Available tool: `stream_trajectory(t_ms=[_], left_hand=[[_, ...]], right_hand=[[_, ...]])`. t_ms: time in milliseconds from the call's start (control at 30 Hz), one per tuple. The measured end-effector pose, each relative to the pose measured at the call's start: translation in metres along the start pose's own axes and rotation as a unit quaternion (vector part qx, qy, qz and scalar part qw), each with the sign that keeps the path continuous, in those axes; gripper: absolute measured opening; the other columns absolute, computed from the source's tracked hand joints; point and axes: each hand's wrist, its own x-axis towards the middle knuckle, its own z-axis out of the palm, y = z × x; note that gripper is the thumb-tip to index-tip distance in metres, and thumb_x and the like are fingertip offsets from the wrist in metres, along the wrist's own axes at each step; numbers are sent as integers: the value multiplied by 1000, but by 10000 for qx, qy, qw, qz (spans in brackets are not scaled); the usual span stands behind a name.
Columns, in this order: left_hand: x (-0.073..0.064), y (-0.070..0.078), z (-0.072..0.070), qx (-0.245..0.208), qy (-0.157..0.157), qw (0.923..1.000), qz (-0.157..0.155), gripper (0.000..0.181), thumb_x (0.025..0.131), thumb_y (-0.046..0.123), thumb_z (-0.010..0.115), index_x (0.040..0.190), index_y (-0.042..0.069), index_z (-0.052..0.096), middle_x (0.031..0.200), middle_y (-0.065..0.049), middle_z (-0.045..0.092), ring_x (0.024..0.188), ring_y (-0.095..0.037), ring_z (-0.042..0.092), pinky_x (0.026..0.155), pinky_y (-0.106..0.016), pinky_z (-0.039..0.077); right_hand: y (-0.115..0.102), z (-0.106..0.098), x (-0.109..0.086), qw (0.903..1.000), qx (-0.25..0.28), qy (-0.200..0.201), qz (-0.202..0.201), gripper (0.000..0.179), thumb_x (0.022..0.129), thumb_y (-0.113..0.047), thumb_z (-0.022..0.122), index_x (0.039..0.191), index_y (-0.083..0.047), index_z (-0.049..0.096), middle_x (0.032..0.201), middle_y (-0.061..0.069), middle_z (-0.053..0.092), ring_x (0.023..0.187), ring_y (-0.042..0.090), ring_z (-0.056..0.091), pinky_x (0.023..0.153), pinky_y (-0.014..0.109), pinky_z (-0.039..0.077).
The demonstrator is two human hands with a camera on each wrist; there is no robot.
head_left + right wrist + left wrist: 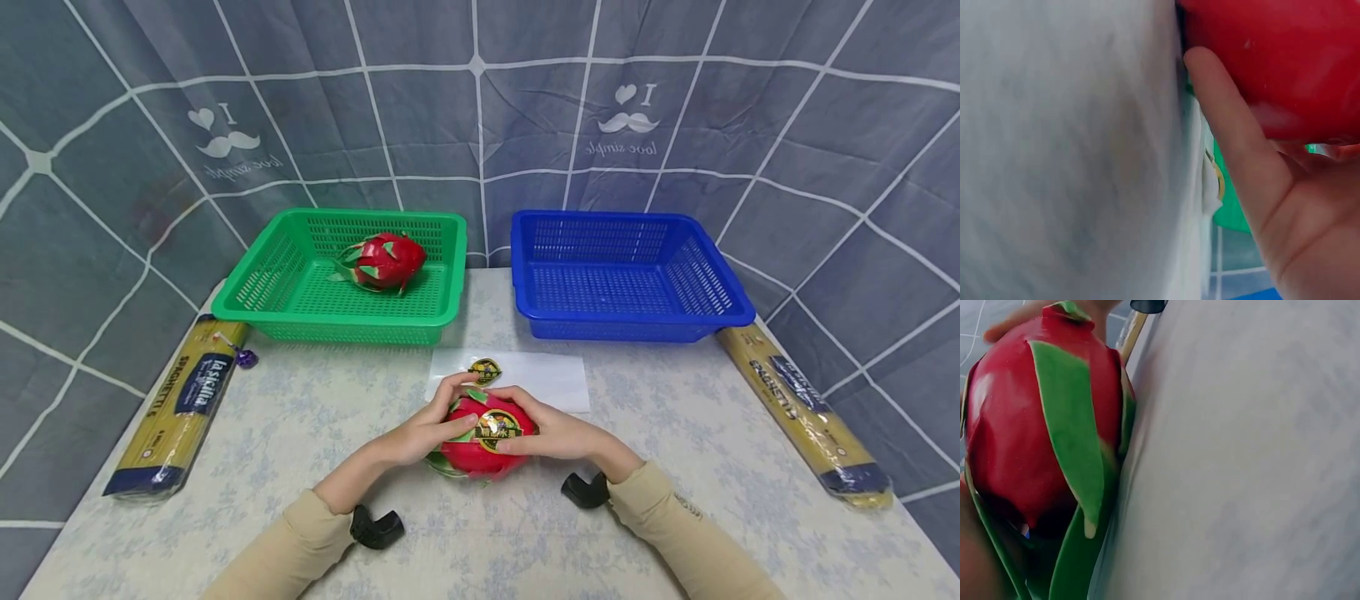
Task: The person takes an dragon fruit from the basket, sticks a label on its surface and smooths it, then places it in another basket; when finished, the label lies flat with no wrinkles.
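- Spreading between the left spaghetti pack point(176, 408) and the left hand point(423, 429), patterned tablecloth point(292, 433) gives side room.
- Left hand clamps the dragon fruit point(476, 461) by its left side.
- Fruit sits near centre, on or just above the cloth; long axis left-right, leafy end left.
- White sheet point(558, 383) edges its far side.
- Right hand point(558, 433) grips its right side.
- Blue basket's rim point(637, 319) stands far right.

Smooth, glossy dragon fruit point(480, 461), plastic green basket point(337, 320), plastic blue basket point(637, 320), matt paper point(555, 383), creased cloth curtain point(540, 125).
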Motion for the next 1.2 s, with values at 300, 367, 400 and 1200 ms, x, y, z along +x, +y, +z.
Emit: stream_trajectory(t_ms=[300,367,400,1200], left_hand=[[2,-2,20,1327,1161,9843,-15,58,92,27,60,138,4,34,128,-11,46,116,-24,46,91,-40,45],[1,0,23,1513,1295,9800,-33,61,88,30,64,136,4,37,126,-9,46,113,-22,47,87,-39,47],[1,0,24,1590,1317,9785,-34,62,86,31,67,135,6,38,125,-7,47,111,-20,48,85,-38,47],[3,2,37,2025,2303,9499,-597,27,89,47,58,94,20,54,88,6,58,82,-12,57,64,-30,48]], right_hand=[[-2,-5,-3,9990,-351,195,-180,60,79,-25,77,129,-19,45,119,1,54,105,18,55,87,33,48],[-2,-7,-4,9991,-310,67,-269,57,82,-24,74,131,-16,44,120,3,53,107,19,54,88,33,47],[-2,-9,-4,9992,-276,-27,-295,56,84,-23,72,132,-14,43,121,4,53,108,19,53,89,33,47],[-5,-5,-1,9992,334,174,-128,40,98,-26,50,131,-3,48,121,8,55,110,17,51,93,28,42]])
